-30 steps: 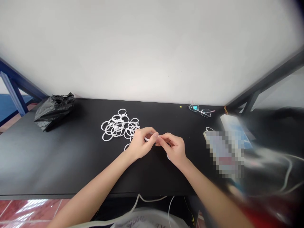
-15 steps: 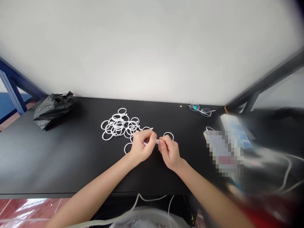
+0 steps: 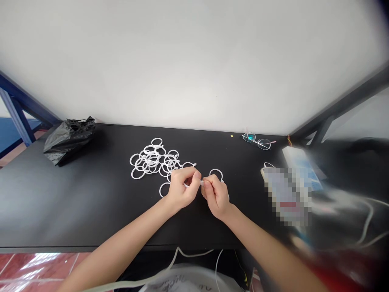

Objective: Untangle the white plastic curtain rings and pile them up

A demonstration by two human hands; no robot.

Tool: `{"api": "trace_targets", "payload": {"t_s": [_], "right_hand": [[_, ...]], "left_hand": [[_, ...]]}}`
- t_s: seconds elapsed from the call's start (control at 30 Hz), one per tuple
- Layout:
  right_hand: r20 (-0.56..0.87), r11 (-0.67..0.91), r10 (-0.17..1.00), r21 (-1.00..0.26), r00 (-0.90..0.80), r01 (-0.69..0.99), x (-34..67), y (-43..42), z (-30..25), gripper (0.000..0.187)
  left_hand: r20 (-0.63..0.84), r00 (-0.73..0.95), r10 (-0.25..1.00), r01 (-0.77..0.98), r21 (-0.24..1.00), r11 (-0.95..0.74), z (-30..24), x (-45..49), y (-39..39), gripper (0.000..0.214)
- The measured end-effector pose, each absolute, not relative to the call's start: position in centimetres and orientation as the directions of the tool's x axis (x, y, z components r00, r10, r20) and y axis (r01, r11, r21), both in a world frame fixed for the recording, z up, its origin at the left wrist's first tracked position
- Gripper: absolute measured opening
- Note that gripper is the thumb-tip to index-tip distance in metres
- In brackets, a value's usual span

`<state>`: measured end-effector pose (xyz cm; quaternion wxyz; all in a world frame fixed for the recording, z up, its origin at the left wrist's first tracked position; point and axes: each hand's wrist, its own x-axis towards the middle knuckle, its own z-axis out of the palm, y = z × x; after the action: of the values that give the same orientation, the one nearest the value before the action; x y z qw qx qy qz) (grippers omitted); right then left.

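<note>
My left hand (image 3: 183, 188) is pinched closed on a white plastic ring (image 3: 201, 183), mostly hidden behind the fingers. Fingertip to fingertip with it, my right hand (image 3: 216, 196) pinches a small whitish end of the same ring. Left of my hands lies a loose pile of white rings (image 3: 152, 157), some with small knobs. One single ring (image 3: 164, 190) lies beside my left wrist, partly covered. Just behind my right hand another ring (image 3: 216, 170) rests on the black table (image 3: 100, 194).
A crumpled black plastic bag (image 3: 69, 140) sits at the back left. Eyeglasses (image 3: 257, 141) lie near the wall at the right. A blurred phone (image 3: 284, 194) and a white-and-blue box (image 3: 300, 162) are on the right, with cables. A white cable (image 3: 179, 255) hangs at the front edge.
Both hands stay almost in place, fingertips together. My right hand has turned slightly, and a bit of white now shows beside its outer edge. The rings on the table have not moved.
</note>
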<state>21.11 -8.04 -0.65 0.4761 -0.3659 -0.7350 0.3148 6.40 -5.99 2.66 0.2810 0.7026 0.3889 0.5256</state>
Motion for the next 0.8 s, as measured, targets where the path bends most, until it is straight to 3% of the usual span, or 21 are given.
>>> {"api": "trace_targets", "payload": {"t_s": [0.1,0.17,0.23,0.3,0.4,0.47,0.6,0.8], "right_hand": [[0.453,0.513,0.856,-0.808,-0.251,0.291,21.5,-7.5,0.0,0.020],[0.455,0.476,0.879,-0.820,-0.141,0.318,22.2,-6.8,0.6,0.021],[0.462,0.432,0.887,-0.841,0.018,0.326,23.2,-6.0,1.0,0.020],[0.471,0.378,0.874,-0.812,0.117,0.445,24.2,-5.1,1.1,0.015],[0.476,0.334,0.878,-0.681,0.048,0.652,25.4,-3.9,0.5,0.011],[0.406,0.281,0.914,-0.636,0.002,0.719,25.9,-3.4,-0.1,0.026],[0.302,0.232,0.952,-0.614,-0.047,0.754,26.2,-2.9,-1.0,0.021],[0.302,0.243,0.951,-0.626,-0.056,0.741,25.9,-2.9,-0.8,0.014]], "left_hand": [[0.515,0.206,0.832,0.316,0.770,-0.555,2.8,5.7,-5.2,0.034],[0.506,0.230,0.831,0.415,0.722,-0.554,2.8,5.0,-4.4,0.030],[0.519,0.216,0.827,0.545,0.639,-0.543,2.6,4.1,-3.3,0.027],[0.550,0.268,0.791,0.652,0.502,-0.569,2.1,3.3,-2.3,0.027],[0.548,0.367,0.751,0.704,0.365,-0.610,1.1,2.7,-1.4,0.027],[0.525,0.401,0.751,0.714,0.334,-0.615,0.5,2.6,-1.2,0.026],[0.471,0.434,0.768,0.750,0.282,-0.598,0.0,2.6,-1.2,0.025],[0.455,0.414,0.789,0.782,0.266,-0.563,-0.1,2.2,-1.0,0.032]]}}
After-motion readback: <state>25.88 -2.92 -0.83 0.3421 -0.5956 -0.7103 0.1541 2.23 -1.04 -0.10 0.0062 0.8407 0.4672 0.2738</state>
